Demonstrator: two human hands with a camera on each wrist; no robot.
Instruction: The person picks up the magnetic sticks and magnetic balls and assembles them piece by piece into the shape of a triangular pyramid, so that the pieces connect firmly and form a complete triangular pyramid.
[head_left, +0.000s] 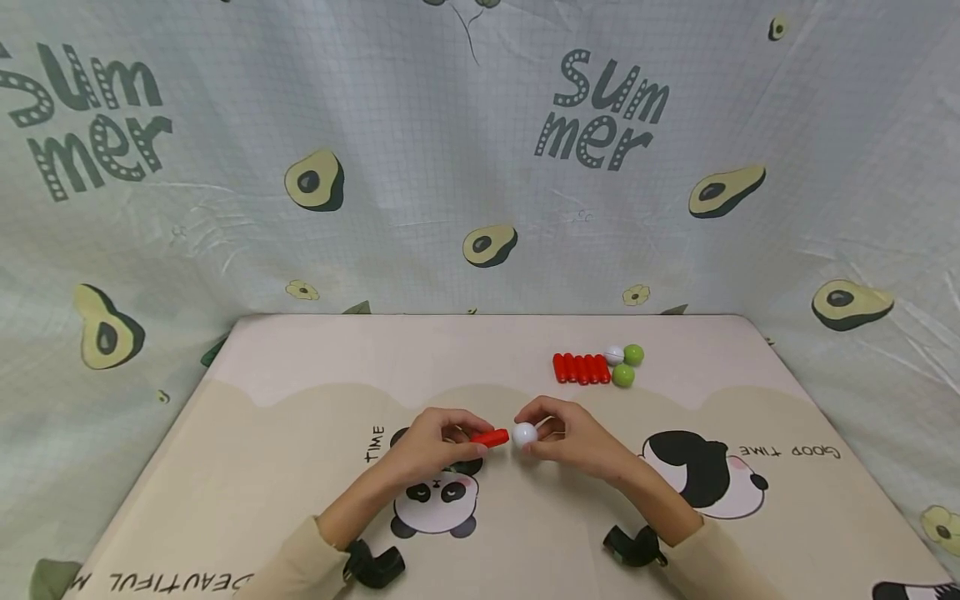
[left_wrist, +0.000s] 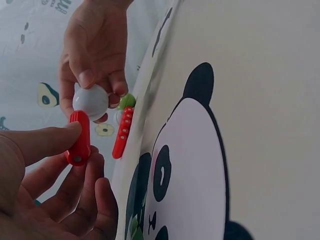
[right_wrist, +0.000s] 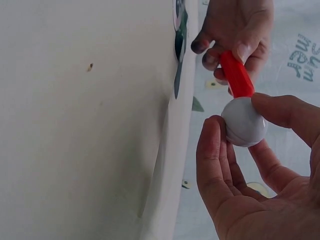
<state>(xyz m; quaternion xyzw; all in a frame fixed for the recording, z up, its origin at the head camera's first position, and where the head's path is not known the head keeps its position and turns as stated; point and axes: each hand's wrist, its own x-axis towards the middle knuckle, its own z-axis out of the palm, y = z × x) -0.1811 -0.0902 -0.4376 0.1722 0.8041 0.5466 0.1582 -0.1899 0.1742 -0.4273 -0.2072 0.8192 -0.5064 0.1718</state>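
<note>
Red stick point(head_left: 491, 437) and white ball point(head_left: 524, 433) meet, pinched by hands above mat point(head_left: 300, 433) reading "TIME".

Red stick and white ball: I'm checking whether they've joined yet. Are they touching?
Touching. The right wrist view shows the red stick's end pressed against the white ball with no gap; the left wrist view agrees.

Rod point(head_left: 491, 437) left of, touching ball point(head_left: 524, 433)

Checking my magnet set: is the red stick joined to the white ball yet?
Joined, apparently: the red stick's end meets the white ball with no visible gap.
</note>
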